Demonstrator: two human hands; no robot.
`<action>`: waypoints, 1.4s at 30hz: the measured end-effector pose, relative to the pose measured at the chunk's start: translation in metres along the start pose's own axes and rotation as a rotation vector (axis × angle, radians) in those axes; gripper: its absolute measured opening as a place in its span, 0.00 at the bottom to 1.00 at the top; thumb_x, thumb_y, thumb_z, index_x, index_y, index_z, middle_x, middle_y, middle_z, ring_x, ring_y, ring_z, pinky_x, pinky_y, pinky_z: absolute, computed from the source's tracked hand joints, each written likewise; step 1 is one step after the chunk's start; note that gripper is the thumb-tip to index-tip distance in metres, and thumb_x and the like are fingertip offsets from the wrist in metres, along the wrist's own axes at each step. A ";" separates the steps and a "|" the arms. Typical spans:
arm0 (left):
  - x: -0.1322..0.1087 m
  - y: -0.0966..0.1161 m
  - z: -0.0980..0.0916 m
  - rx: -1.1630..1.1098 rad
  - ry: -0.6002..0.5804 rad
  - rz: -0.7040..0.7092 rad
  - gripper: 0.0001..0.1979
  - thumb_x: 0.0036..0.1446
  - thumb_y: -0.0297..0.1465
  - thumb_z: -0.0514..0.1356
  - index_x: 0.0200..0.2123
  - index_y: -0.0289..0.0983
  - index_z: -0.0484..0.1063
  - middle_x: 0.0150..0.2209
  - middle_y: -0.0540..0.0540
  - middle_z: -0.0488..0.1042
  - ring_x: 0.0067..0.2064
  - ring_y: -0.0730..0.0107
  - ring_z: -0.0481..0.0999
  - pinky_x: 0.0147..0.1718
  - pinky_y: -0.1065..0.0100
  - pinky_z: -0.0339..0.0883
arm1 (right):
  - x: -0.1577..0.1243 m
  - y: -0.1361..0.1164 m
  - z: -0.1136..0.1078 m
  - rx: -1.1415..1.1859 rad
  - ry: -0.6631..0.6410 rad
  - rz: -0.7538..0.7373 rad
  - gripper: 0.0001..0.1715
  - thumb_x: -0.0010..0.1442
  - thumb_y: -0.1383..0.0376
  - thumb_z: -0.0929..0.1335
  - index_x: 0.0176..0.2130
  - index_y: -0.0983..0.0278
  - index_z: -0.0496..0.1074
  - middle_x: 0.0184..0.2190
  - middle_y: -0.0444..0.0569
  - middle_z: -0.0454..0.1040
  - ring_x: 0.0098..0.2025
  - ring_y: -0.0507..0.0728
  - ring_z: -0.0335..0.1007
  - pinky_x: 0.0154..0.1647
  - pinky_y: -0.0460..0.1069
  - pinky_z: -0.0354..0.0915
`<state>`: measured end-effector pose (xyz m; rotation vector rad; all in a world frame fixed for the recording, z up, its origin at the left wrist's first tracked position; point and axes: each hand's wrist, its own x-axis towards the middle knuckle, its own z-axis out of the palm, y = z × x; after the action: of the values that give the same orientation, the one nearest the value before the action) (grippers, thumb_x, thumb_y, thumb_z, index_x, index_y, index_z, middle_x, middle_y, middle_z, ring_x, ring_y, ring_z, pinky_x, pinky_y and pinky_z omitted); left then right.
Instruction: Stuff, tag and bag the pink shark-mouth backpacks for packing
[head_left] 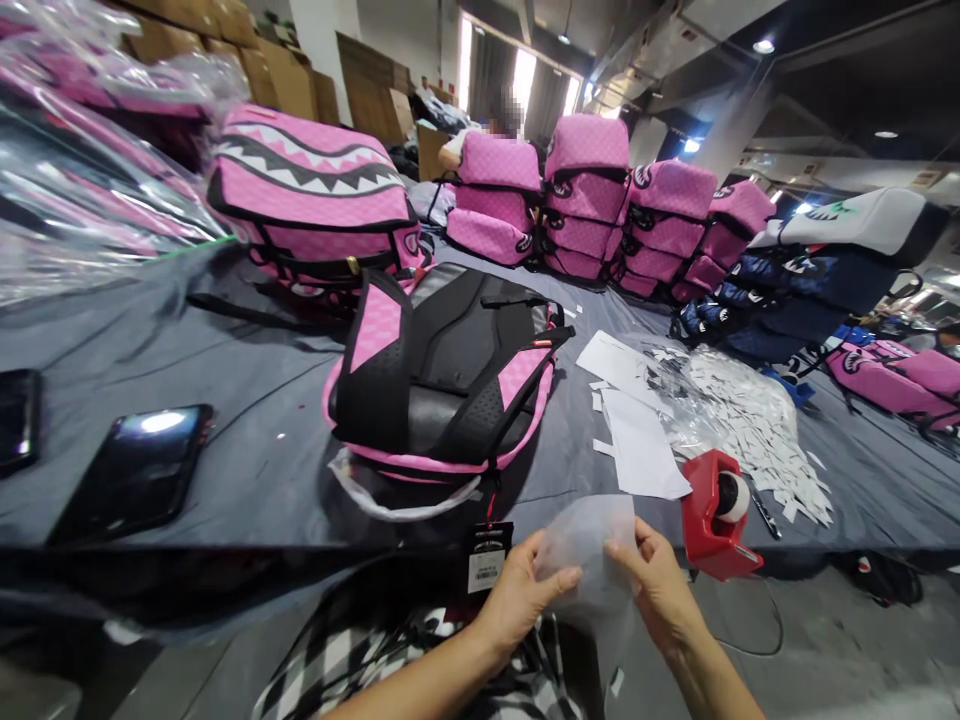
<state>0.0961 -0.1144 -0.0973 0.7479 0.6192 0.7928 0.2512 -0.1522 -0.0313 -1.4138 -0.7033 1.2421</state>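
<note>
Between my two hands, at the table's front edge, is a thin translucent sheet (589,540); whether it is a plastic bag or tissue paper I cannot tell. My left hand (525,585) pinches its left side. Thumb and fingers of my right hand (651,570) grip its right side. Just beyond lies a pink and black backpack (450,370), straps facing up, with a white-wrapped handle (405,505) toward me. A black hang tag (487,560) with a barcode label dangles from it on a red cord, near my left hand.
Right of my hands stand a red tape dispenser (720,510), white papers (637,440) and a heap of small white slips (750,420). Phones (135,470) lie at left. Stacked pink backpacks (585,200) line the far side, and a person (506,115) is partly visible behind them.
</note>
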 end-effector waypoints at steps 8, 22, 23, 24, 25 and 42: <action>-0.019 0.012 -0.013 0.582 0.138 0.355 0.21 0.59 0.49 0.59 0.33 0.37 0.78 0.31 0.46 0.76 0.35 0.63 0.74 0.39 0.64 0.69 | 0.007 0.012 -0.014 -0.368 0.205 -0.192 0.35 0.41 0.39 0.76 0.30 0.68 0.81 0.28 0.54 0.80 0.28 0.59 0.73 0.31 0.51 0.70; 0.023 0.043 -0.065 0.807 0.477 0.293 0.15 0.57 0.38 0.55 0.22 0.40 0.71 0.21 0.49 0.72 0.27 0.66 0.72 0.33 0.67 0.62 | 0.029 -0.003 -0.006 -0.764 -0.330 -0.396 0.27 0.59 0.44 0.69 0.33 0.64 0.81 0.33 0.53 0.80 0.34 0.57 0.74 0.35 0.47 0.68; 0.019 0.048 -0.071 0.794 0.452 0.300 0.15 0.56 0.40 0.54 0.22 0.39 0.72 0.20 0.50 0.71 0.26 0.67 0.71 0.31 0.68 0.61 | 0.032 -0.007 -0.007 -0.732 -0.289 -0.377 0.26 0.59 0.45 0.69 0.37 0.64 0.82 0.35 0.53 0.81 0.36 0.58 0.74 0.37 0.48 0.68; 0.013 0.052 -0.078 0.773 0.415 0.297 0.16 0.56 0.41 0.54 0.24 0.39 0.73 0.20 0.50 0.71 0.25 0.67 0.70 0.30 0.68 0.60 | 0.034 -0.011 -0.008 -0.722 -0.271 -0.365 0.26 0.59 0.45 0.69 0.40 0.63 0.82 0.36 0.53 0.81 0.37 0.59 0.75 0.39 0.49 0.68; 0.006 0.056 -0.085 0.747 0.368 0.289 0.17 0.55 0.44 0.54 0.25 0.38 0.74 0.20 0.50 0.70 0.25 0.67 0.70 0.29 0.68 0.60 | 0.035 -0.013 -0.008 -0.733 -0.277 -0.363 0.25 0.59 0.46 0.70 0.40 0.63 0.82 0.36 0.52 0.81 0.37 0.59 0.75 0.39 0.49 0.68; -0.030 0.005 -0.053 1.471 0.342 0.476 0.06 0.62 0.25 0.55 0.36 0.38 0.72 0.31 0.44 0.77 0.34 0.60 0.79 0.42 0.59 0.71 | 0.085 0.020 0.116 -0.649 -0.440 -0.292 0.27 0.48 0.44 0.72 0.24 0.64 0.66 0.19 0.40 0.62 0.24 0.49 0.53 0.25 0.45 0.55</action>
<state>0.0393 -0.1175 -0.1180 2.1813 1.3827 0.8222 0.1622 -0.0415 -0.0624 -1.4724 -1.6692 1.1453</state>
